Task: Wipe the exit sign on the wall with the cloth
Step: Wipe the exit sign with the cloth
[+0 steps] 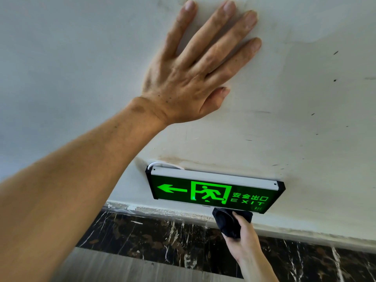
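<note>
The left hand (195, 70) lies flat on the wall (71, 58), fingers spread, holding nothing. The exit sign (213, 192) sits low on the wall, long axis horizontal, arrow pointing left. The right hand (242, 235) grips the black cloth (225, 220) at the sign's bottom edge. Pressing upward could loosen the sign or snag its white cable (162, 164).

Left hand (189, 78) flat on the wall (305, 119), fingers spread, well above the exit sign (213, 192). Right hand (244, 239) just below the sign, gripping a dark cloth (227, 220) bunched against its bottom edge. Marble baseboard (162, 239) beside that hand.
</note>
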`<state>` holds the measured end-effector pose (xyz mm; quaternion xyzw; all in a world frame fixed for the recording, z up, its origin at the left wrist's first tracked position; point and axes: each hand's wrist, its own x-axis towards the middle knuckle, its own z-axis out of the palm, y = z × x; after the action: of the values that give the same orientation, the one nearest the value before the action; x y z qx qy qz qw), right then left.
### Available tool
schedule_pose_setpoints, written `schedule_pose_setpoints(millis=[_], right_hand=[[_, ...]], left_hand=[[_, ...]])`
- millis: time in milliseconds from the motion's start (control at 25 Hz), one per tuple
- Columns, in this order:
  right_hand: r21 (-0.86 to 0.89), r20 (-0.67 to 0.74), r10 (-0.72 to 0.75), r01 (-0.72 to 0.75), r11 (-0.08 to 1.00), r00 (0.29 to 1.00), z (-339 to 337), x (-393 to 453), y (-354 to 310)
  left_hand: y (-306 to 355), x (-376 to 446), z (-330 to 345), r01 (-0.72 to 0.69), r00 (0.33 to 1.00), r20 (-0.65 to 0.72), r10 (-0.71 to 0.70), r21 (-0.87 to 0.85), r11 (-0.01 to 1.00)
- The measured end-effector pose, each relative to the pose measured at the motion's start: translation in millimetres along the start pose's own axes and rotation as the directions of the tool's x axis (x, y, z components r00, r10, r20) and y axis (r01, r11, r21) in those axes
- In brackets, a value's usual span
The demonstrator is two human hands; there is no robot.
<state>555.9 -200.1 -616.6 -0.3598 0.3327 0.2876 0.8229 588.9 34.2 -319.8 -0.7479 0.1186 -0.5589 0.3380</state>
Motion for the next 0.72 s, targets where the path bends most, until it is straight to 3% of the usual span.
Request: schedule_pose_setpoints(millis=[160,400,720], right_hand=[[-0.036,-0.012,0.027,-0.027,0.999,1.000,16,0,21],[-0.098,0.100,0.105,-0.095,0.991,0.989,34,-11,38],[-0.153,0.083,0.184,-0.170,0.973,0.979,56,-18,63]], left_hand=[[0,2,-1,-0.009,1.000,0.003,0.009,-0.016,1.000],[0,3,-2,-0.009,1.000,-0.007,0.009,-0.036,0.999],[0,2,2,0.010,1.000,-0.018,-0.011,-0.061,0.998]])
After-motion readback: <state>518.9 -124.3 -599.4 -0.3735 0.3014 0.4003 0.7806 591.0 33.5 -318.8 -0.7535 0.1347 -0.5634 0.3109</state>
